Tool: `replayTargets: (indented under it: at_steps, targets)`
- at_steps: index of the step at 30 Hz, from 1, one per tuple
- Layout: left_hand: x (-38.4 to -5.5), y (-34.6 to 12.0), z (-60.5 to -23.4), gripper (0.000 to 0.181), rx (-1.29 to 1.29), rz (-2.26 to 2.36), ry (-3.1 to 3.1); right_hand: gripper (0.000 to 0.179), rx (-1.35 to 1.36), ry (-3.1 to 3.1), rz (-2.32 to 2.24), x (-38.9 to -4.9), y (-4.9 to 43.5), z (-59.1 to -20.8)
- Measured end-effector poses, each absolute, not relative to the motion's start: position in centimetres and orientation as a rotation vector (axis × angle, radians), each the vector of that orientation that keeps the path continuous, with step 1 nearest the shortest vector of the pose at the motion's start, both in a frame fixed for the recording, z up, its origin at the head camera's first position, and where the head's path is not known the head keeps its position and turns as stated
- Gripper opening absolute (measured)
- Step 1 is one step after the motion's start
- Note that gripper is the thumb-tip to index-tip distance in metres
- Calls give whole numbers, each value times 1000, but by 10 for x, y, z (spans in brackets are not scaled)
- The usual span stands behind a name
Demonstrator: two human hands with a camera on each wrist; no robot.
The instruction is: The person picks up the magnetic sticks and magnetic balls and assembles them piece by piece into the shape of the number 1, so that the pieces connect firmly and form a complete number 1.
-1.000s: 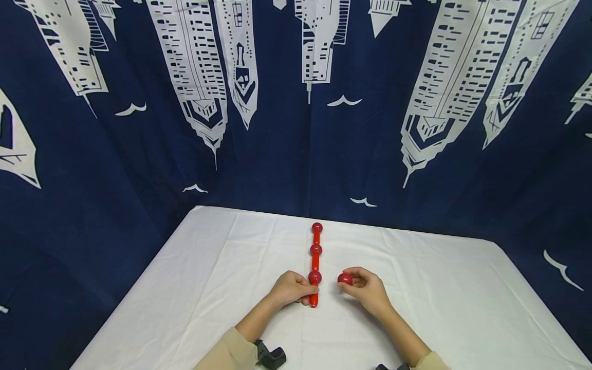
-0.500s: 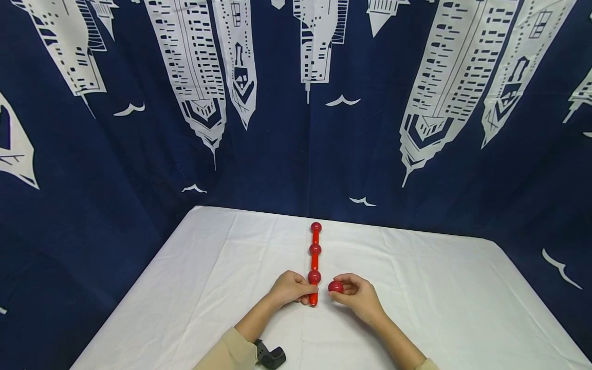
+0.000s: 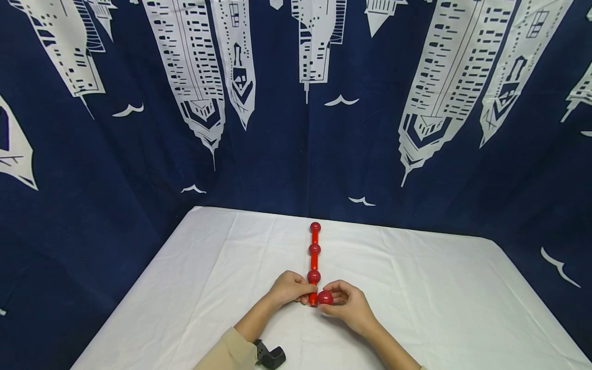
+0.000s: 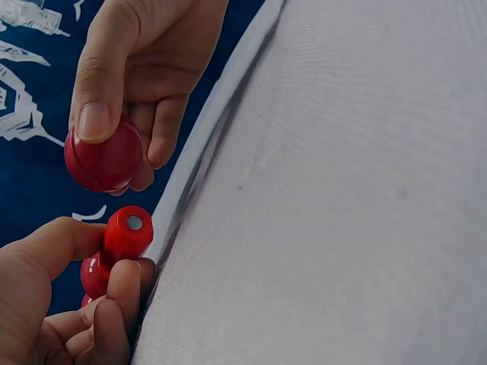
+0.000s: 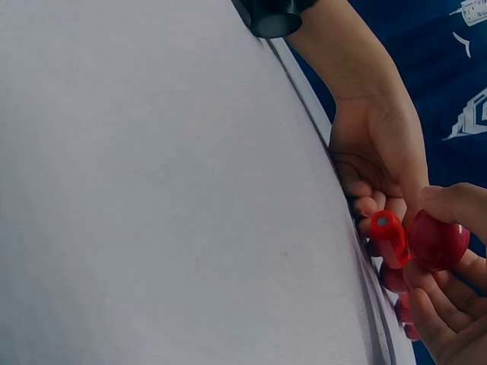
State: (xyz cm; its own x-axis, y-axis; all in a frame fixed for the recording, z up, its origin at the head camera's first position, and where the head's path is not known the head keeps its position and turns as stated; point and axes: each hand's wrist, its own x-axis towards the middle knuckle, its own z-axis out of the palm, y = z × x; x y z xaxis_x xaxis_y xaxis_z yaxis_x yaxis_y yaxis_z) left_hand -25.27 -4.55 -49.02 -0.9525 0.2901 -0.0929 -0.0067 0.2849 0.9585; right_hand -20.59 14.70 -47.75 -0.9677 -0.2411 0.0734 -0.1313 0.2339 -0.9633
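A straight chain of red rods and dark red balls [image 3: 314,249] runs away from me along the table. My left hand [image 3: 289,289] pinches its nearest rod [image 4: 128,230] between thumb and fingers. That rod's free end faces me and bears a small silvery disc [image 4: 134,223], likewise visible in the right wrist view. Between the thumb and fingers of my right hand [image 3: 352,307] is a loose dark red ball [image 4: 104,156] with a seam around it. The ball sits just right of the rod's free end, with a small gap between them in the left wrist view.
A white cloth [image 3: 416,288] covers the table. Behind it hangs a dark blue curtain [image 3: 277,154] printed with white buildings and birds. A black wrist camera [image 3: 272,355] is strapped at the left sleeve [image 3: 231,349].
My right hand has brought the ball left and nearer to me, from well right of the chain to right beside the rod's end. The left hand has stayed in place.
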Motion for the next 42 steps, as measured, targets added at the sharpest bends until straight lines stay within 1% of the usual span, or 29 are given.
replayTargets:
  at_steps: [17, 42]
  targets:
    - [-253, -46, -490, 22, 269, 1746, 2285, 35, -545, 2527, -1627, -198, 137, -484]
    - [-253, -46, -490, 20, 255, 1772, 2243, 44, -520, 2750, -1523, -195, 123, -499]
